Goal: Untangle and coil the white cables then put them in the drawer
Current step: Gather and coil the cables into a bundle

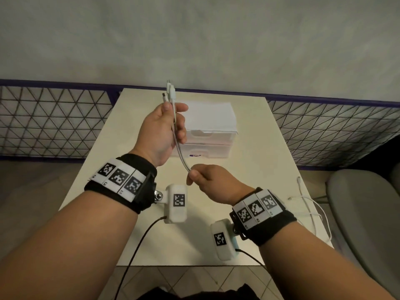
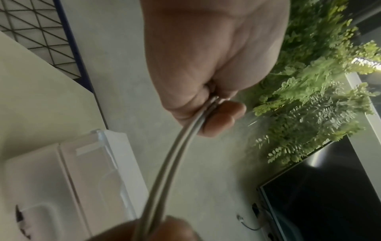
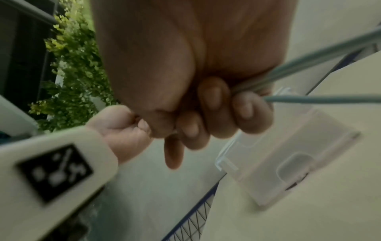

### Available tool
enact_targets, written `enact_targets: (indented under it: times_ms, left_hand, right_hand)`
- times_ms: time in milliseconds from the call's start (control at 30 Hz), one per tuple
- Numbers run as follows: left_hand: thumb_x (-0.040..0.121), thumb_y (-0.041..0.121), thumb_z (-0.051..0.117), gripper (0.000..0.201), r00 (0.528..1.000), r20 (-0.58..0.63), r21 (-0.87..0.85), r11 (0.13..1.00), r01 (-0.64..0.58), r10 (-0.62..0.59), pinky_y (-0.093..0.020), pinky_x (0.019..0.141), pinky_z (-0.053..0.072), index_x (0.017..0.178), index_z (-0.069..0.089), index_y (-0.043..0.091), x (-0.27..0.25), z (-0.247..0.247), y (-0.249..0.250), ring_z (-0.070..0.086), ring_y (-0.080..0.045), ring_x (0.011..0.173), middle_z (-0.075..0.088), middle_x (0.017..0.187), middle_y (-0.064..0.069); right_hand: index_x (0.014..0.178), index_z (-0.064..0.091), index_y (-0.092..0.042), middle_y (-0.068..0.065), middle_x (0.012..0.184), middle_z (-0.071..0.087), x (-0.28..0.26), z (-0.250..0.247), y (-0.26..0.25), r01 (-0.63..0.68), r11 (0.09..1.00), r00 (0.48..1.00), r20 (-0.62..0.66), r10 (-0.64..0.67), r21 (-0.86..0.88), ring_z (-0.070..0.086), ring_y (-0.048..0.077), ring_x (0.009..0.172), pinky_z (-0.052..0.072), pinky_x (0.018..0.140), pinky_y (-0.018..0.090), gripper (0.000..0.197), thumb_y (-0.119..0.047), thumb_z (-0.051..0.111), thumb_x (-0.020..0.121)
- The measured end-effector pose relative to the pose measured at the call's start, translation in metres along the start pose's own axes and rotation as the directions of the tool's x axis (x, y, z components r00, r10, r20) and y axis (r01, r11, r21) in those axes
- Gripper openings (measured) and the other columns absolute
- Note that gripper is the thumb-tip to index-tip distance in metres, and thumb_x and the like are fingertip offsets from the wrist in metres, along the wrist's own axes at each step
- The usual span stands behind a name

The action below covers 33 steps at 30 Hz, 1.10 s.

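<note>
The counter (image 1: pixel 249 169) is carrying a white drawer unit (image 1: pixel 211 128) with 2 drawers, both looking closed, and the left hand is blocking its left edge. That left hand (image 1: pixel 161 131) is holding a white cable (image 1: pixel 174 109) doubled up, grip wrapped around it, plug ends poking out the top. The right hand (image 1: pixel 213 182) is pinching the same strands lower down; the rest of that cable is disappearing inside the fist. Another white cable (image 1: pixel 311 210) is lying loose at the counter's right edge, and part of it is running over the side, where it gets hard to follow.
</note>
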<state>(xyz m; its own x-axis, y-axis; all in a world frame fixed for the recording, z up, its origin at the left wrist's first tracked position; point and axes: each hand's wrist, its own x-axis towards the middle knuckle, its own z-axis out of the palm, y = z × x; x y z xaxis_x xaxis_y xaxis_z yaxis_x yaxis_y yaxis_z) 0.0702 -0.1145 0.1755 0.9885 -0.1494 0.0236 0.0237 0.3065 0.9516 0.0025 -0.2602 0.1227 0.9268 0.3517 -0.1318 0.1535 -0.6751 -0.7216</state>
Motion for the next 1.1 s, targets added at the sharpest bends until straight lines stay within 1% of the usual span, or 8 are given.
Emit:
enact_targets:
  times_ms: [100, 200, 300, 500, 700, 900, 1033, 1100]
  left_hand:
    - [0.102, 0.034, 0.028, 0.04, 1.0, 0.02, 0.004, 1.0, 0.014, -0.014, -0.024, 0.046, 0.03, 0.101, 0.061, 0.012, -0.006, 0.002, -0.004, 0.034, -0.009, 0.045, 0.05, 0.065, 0.0]
    - [0.102, 0.032, 0.028, 0.037, 0.998, 0.066, 0.107, 0.994, -0.013, 0.006, -0.023, 0.045, 0.024, 0.095, 0.059, 0.013, -0.013, 0.008, -0.009, 0.028, -0.008, 0.044, 0.04, 0.06, 0.001]
    - [0.102, 0.032, 0.031, 0.038, 0.987, 0.156, 0.244, 0.97, 0.008, -0.047, -0.024, 0.046, 0.025, 0.087, 0.061, 0.016, -0.025, 0.014, -0.024, 0.029, -0.008, 0.045, 0.038, 0.059, -0.001]
    - [0.102, 0.031, 0.03, 0.042, 0.969, 0.235, 0.319, 0.948, -0.008, -0.071, -0.025, 0.051, 0.042, 0.073, 0.058, 0.02, -0.034, 0.018, -0.028, 0.045, -0.015, 0.049, 0.058, 0.055, 0.004]
    - [0.102, 0.03, 0.032, 0.041, 0.963, 0.217, 0.188, 0.975, 0.117, -0.157, -0.024, 0.051, 0.032, 0.068, 0.053, 0.02, -0.033, 0.016, -0.031, 0.035, -0.009, 0.048, 0.049, 0.055, 0.005]
    - [0.102, 0.029, 0.029, 0.036, 0.973, 0.195, 0.057, 0.991, 0.119, -0.128, -0.025, 0.054, 0.031, 0.078, 0.049, 0.013, -0.029, 0.012, -0.027, 0.03, -0.011, 0.051, 0.038, 0.056, 0.003]
    - [0.101, 0.036, 0.026, 0.037, 0.987, 0.155, -0.05, 0.997, 0.054, -0.046, -0.029, 0.062, 0.04, 0.08, 0.049, 0.017, -0.018, 0.007, -0.013, 0.039, -0.013, 0.055, 0.04, 0.06, 0.002]
    - [0.1, 0.038, 0.026, 0.035, 0.99, 0.134, -0.068, 0.996, 0.051, -0.041, -0.03, 0.059, 0.041, 0.082, 0.048, 0.018, -0.015, 0.003, -0.005, 0.041, -0.015, 0.055, 0.042, 0.062, 0.001]
  right_hand:
    - [0.107, 0.063, -0.02, -0.002, 0.077, 0.067, 0.0, -0.005, -0.002, -0.063, 0.998, 0.996, 0.057, 0.063, 0.007, 0.059, 0.007, 0.061, 0.05, 0.072, 0.032, 0.034, -0.038, 0.035, 0.1]
    - [0.14, 0.04, -0.022, 0.004, 0.122, 0.063, 0.005, -0.022, -0.009, 0.003, 0.995, 0.965, -0.261, 0.023, 0.1, 0.064, 0.018, 0.102, 0.047, 0.098, 0.041, 0.043, -0.035, 0.039, 0.099]
    - [0.146, 0.026, -0.028, 0.001, 0.137, 0.051, 0.009, -0.052, -0.03, 0.299, 0.886, 0.868, -0.487, -0.098, 0.355, 0.057, -0.009, 0.108, 0.049, 0.092, 0.016, 0.051, -0.021, 0.043, 0.099]
    - [0.12, 0.063, -0.017, -0.002, 0.112, 0.068, 0.018, -0.055, -0.043, 0.237, 0.884, 0.884, -0.468, -0.025, 0.402, 0.068, 0.019, 0.101, 0.058, 0.083, 0.036, 0.03, -0.007, 0.051, 0.094]
    - [0.124, 0.06, -0.012, 0.005, 0.122, 0.067, 0.019, -0.049, -0.039, 0.272, 0.876, 0.899, -0.43, -0.084, 0.398, 0.063, 0.006, 0.111, 0.052, 0.085, 0.017, 0.035, -0.001, 0.047, 0.094]
    - [0.144, 0.034, -0.019, 0.003, 0.144, 0.047, 0.022, -0.038, -0.024, 0.287, 0.849, 0.892, -0.446, -0.069, 0.443, 0.049, 0.009, 0.127, 0.038, 0.108, 0.029, 0.047, -0.023, 0.04, 0.098]
    - [0.126, 0.044, -0.01, 0.011, 0.096, 0.063, 0.021, -0.004, -0.014, 0.144, 0.723, 0.966, -0.255, 0.046, 0.675, 0.062, 0.029, 0.087, 0.052, 0.088, 0.05, 0.043, -0.039, 0.033, 0.097]
    - [0.113, 0.051, -0.012, 0.008, 0.07, 0.061, 0.016, 0.009, -0.014, 0.068, 0.787, 0.988, -0.151, 0.033, 0.614, 0.06, 0.028, 0.062, 0.054, 0.069, 0.045, 0.042, -0.046, 0.034, 0.095]
